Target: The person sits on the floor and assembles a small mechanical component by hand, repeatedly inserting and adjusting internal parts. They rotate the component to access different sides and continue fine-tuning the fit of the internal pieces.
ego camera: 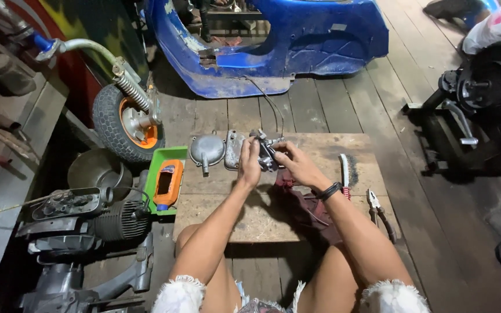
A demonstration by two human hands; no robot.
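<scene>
So we've got the carburetor gripped between left hand and right hand, fingers curled tight; two covers already off, just beyond our left fingers on the bench, cleaning probably unfinished.

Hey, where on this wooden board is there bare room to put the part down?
Bare: the board's near left stretch below the green tray, and its far right corner above the wire brush. Crowded: the metal covers and the dark rag.

Bright overhead light on the centre, dim shadowy left side, wide-angle bending at the edges, sharp focus.
</scene>
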